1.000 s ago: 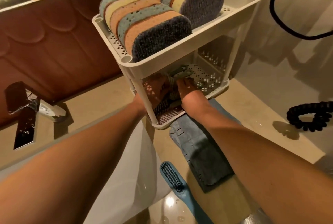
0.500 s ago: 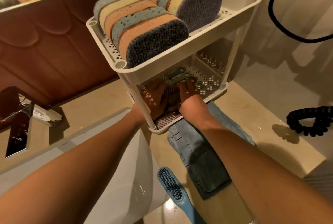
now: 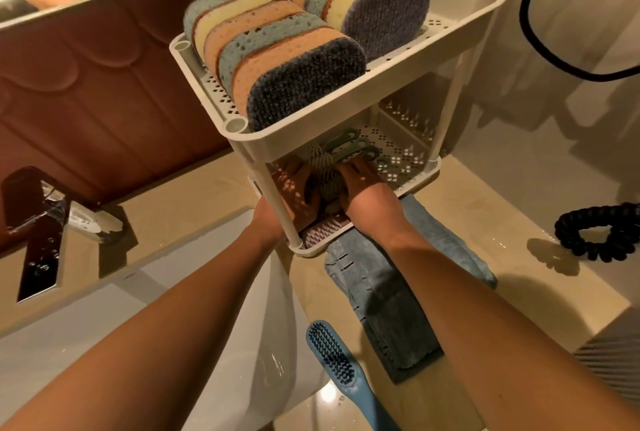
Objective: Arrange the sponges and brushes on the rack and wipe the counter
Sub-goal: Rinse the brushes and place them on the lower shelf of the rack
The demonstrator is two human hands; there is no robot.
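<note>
Left hand (image 3: pixel 294 188) inside lower tier of white perforated plastic rack (image 3: pixel 235 125), half hidden behind rack post, fingers lost in shadow, grip unreadable. At its three o'clock, bundle of grey-green long-handled brushes (image 3: pixel 329 167), heads obscured. Right hand (image 3: pixel 360 184) curled round bundle. Striped sponges (image 3: pixel 277 60) upright on top tier, twelve o'clock. Blue bristled brush (image 3: pixel 332 358) at six o'clock, handle cut off.
</note>
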